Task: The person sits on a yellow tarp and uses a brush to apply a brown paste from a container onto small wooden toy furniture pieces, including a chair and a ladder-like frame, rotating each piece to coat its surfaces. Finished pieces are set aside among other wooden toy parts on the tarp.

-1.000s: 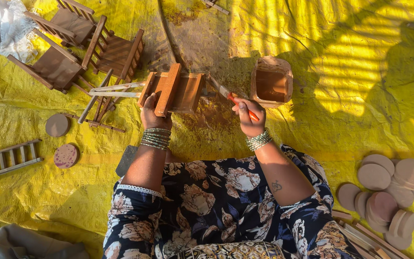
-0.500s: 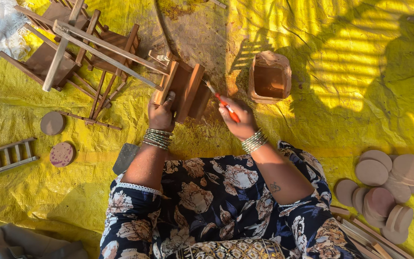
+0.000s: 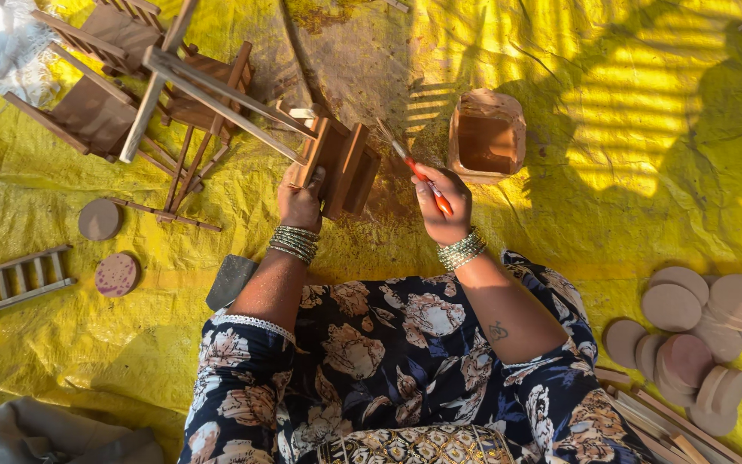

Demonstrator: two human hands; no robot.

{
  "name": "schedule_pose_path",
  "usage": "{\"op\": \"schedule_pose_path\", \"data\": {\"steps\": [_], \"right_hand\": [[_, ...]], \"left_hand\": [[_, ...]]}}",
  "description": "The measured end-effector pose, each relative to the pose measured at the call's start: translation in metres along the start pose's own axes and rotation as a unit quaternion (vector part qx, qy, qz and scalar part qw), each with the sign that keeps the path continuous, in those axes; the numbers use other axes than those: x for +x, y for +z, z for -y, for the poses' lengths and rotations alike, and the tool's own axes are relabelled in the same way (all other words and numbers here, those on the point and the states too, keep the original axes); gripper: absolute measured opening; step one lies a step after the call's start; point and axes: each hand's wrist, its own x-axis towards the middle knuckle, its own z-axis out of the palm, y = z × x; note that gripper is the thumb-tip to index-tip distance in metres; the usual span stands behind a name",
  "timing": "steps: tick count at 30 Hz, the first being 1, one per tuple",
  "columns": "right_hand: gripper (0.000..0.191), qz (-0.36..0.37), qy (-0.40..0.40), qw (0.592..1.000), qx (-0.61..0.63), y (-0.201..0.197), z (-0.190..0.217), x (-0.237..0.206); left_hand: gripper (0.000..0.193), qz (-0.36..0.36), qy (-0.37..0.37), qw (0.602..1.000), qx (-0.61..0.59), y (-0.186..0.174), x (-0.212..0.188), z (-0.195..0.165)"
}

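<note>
My left hand (image 3: 301, 199) grips a small brown wooden frame piece (image 3: 343, 165), held upright on edge above the yellow sheet (image 3: 629, 129), its long pale legs pointing up and left. My right hand (image 3: 442, 203) holds a paintbrush with an orange handle (image 3: 421, 179), its bristles aimed up and left, just right of the wooden piece. A brown-stained square container (image 3: 485, 136) sits just beyond my right hand.
Several brown-painted wooden frame pieces (image 3: 96, 103) lie at the upper left. A small pale ladder-like rack (image 3: 15, 279) and two round discs (image 3: 100, 219) lie at the left. A pile of round wooden discs (image 3: 697, 331) and sticks sits at the lower right. A dark block (image 3: 230, 279) lies by my left arm.
My left hand has turned the wooden piece from flat to upright on edge, its legs swinging up and left. My right hand with the brush has dropped slightly toward me.
</note>
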Motion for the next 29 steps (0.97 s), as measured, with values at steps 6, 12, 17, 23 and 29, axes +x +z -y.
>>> {"op": "schedule_pose_path", "data": {"steps": [6, 12, 17, 23, 29], "right_hand": [[0.024, 0.081, 0.152, 0.984, -0.055, 0.025, 0.004, -0.014], [0.026, 0.12, 0.051, 0.99, 0.057, 0.041, 0.019, -0.038], [0.016, 0.153, 0.084, 0.98, 0.098, 0.008, -0.028, -0.022], [0.016, 0.159, 0.27, 0.907, 0.283, -0.049, -0.087, -0.011], [0.014, 0.209, 0.366, 0.882, 0.212, -0.03, -0.098, -0.032]], "left_hand": [[0.038, 0.13, -0.082, 0.987, 0.05, 0.029, -0.022, 0.004], [0.068, 0.177, -0.141, 0.963, -0.149, 0.014, -0.011, 0.012], [0.097, 0.261, -0.181, 0.915, -0.248, 0.016, -0.011, 0.01], [0.121, 0.336, 0.12, 0.93, 0.09, 0.014, -0.004, -0.053], [0.12, 0.414, 0.494, 0.662, 0.383, 0.035, -0.035, -0.073]]}}
